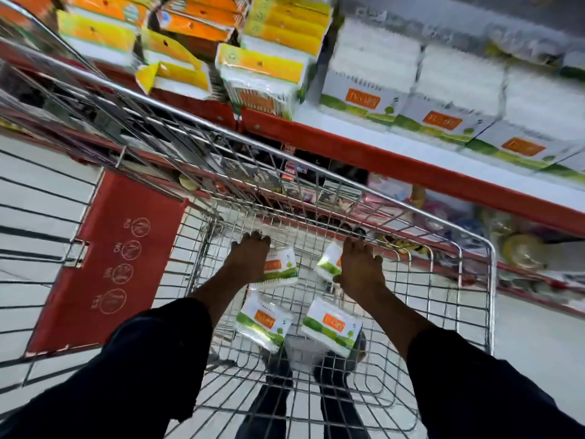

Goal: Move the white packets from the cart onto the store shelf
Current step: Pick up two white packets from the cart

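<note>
Both my hands reach down into the wire cart (489,280). My left hand (248,259) lies over a white packet with a green band and orange label (281,267) and grips its left side. My right hand (361,267) closes on another such packet (329,263), mostly hidden behind the fingers. Two more white packets (264,321) (332,326) lie flat on the cart floor nearer to me. Above the cart, the store shelf (395,160) with a red front edge holds a row of the same white packets (449,99).
Yellow and orange packs (262,68) fill the shelf's left part. A red flap with printed symbols (110,264) hangs at the cart's left end. A lower shelf (522,251) with mixed goods sits behind the cart's right side. My legs show through the cart floor.
</note>
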Tool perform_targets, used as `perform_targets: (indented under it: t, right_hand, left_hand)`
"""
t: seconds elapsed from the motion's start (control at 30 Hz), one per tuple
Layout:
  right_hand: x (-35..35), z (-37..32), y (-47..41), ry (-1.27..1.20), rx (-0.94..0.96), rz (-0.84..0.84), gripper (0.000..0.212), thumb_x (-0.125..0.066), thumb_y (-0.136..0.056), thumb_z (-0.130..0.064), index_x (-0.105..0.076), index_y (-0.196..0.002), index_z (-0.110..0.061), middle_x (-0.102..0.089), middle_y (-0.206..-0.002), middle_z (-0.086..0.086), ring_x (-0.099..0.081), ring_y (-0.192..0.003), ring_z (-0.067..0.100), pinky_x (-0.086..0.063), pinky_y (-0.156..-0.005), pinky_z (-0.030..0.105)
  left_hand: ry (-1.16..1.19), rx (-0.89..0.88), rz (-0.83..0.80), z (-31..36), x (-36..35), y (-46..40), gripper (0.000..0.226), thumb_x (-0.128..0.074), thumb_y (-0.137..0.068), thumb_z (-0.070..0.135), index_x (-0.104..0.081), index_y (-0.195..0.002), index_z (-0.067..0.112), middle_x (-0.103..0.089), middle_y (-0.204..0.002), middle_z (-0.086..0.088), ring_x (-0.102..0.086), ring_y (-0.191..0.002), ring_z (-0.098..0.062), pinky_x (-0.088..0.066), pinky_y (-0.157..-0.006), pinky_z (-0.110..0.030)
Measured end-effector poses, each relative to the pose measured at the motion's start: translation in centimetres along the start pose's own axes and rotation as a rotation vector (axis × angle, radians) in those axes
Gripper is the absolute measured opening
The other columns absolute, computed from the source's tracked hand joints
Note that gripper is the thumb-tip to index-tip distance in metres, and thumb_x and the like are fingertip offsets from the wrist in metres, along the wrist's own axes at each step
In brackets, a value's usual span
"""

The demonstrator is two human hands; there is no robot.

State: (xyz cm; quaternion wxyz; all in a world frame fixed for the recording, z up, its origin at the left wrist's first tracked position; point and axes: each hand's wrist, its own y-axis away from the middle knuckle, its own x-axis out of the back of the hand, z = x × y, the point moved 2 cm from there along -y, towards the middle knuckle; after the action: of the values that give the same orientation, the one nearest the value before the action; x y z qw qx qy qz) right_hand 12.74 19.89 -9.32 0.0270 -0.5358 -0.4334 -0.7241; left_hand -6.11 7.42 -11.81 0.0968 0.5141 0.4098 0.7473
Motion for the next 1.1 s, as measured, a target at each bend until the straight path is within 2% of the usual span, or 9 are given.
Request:
perform_targets:
  t: [0.13, 0.27, 0.37, 0.43, 0.57, 0.8, 0.93, 1.1]
  right_hand:
    - [0.4, -0.1, 0.1, 0.040, -0.005, 0.009, 0.096, -0.079, -0.074, -0.045, -0.028, -0.144, -0.002, -0.034, -0.147, 0.022, -0.038, -0.132, 0.038, -0.040, -0.103, 0.052]
    - [0.3, 0.0, 0.6, -0.021, -0.004, 0.032, 0.080, -0.082, -0.071, -0.044, -0.046, -0.132, -0.007, -0.038, -0.142, 0.020, -0.040, -0.129, 0.036, -0.044, -0.099, 0.047]
    - [0.3, 0.3, 0.8, -0.174, -0.021, 0.060, 0.079, -0.082, -0.071, -0.039, -0.043, -0.132, -0.006, -0.040, -0.140, 0.019, -0.041, -0.128, 0.036, -0.048, -0.097, 0.045]
    - [0.2, 0.3, 1.0, -0.292, -0.017, 0.047, 0.078, -0.080, -0.075, -0.033, -0.039, -0.134, -0.003, -0.050, -0.133, 0.018, -0.047, -0.123, 0.035, -0.048, -0.095, 0.042]
    - [1.3, 0.2, 2.2, -0.424, -0.012, 0.064, 0.075, -0.078, -0.077, -0.029, -0.037, -0.135, -0.003, -0.061, -0.123, 0.016, -0.056, -0.116, 0.033, -0.049, -0.088, 0.035]
    - [8.3, 0.1, 6.5, -0.425, 0.068, 0.210, 0.055, -0.081, -0.072, -0.032, -0.050, -0.114, -0.016, -0.069, -0.110, 0.006, -0.064, -0.104, 0.029, -0.050, -0.078, 0.034]
    - [13.4, 0.6, 9.6, -0.420, 0.084, 0.223, 0.053, -0.080, -0.069, -0.026, -0.049, -0.111, -0.018, -0.068, -0.105, 0.006, -0.065, -0.099, 0.029, -0.044, -0.068, 0.030]
    - [19.6, 1.2, 13.1, -0.421, 0.117, 0.285, 0.053, -0.080, -0.070, -0.026, -0.051, -0.114, -0.021, -0.066, -0.106, 0.005, -0.062, -0.102, 0.025, -0.040, -0.068, 0.027]
  left_hand:
    - [-0.084, -0.040, -0.044, 0.3, 1.0, -0.1, 0.069, -0.078, -0.077, 0.029, -0.047, -0.136, 0.013, -0.044, -0.139, -0.018, -0.039, -0.132, -0.036, -0.037, -0.107, -0.057]
    - [-0.066, -0.080, -0.026, 0.1, 1.0, 0.2, 0.069, -0.078, -0.076, 0.033, -0.048, -0.135, 0.017, -0.040, -0.141, -0.015, -0.035, -0.134, -0.035, -0.035, -0.107, -0.056]
    - [-0.020, -0.133, 0.016, 0.0, 1.3, 0.6, 0.064, -0.077, -0.077, 0.032, -0.050, -0.133, 0.018, -0.045, -0.140, -0.009, -0.040, -0.131, -0.030, -0.037, -0.106, -0.049]
    - [0.045, -0.157, 0.042, 0.0, 1.3, 1.2, 0.061, -0.076, -0.079, 0.029, -0.051, -0.133, 0.019, -0.052, -0.137, -0.007, -0.045, -0.128, -0.027, -0.041, -0.103, -0.042]
    - [0.132, -0.156, 0.144, 0.2, 2.5, 3.5, 0.057, -0.078, -0.074, 0.026, -0.058, -0.127, 0.020, -0.062, -0.126, -0.011, -0.055, -0.119, -0.031, -0.047, -0.100, -0.042]
    - [0.103, -0.129, 0.283, 0.4, 7.7, 10.3, 0.056, -0.078, -0.071, 0.028, -0.058, -0.123, 0.022, -0.065, -0.116, -0.012, -0.064, -0.106, -0.033, -0.055, -0.091, -0.046]
    - [0.077, -0.143, 0.372, 0.9, 12.4, 14.8, 0.048, -0.078, -0.073, 0.020, -0.063, -0.119, 0.019, -0.068, -0.114, -0.011, -0.065, -0.107, -0.032, -0.056, -0.089, -0.041]
    - [0.010, -0.153, 0.462, 1.9, 18.6, 18.7, 0.055, -0.075, -0.073, 0.025, -0.060, -0.125, 0.019, -0.067, -0.119, -0.011, -0.062, -0.111, -0.032, -0.054, -0.093, -0.042]
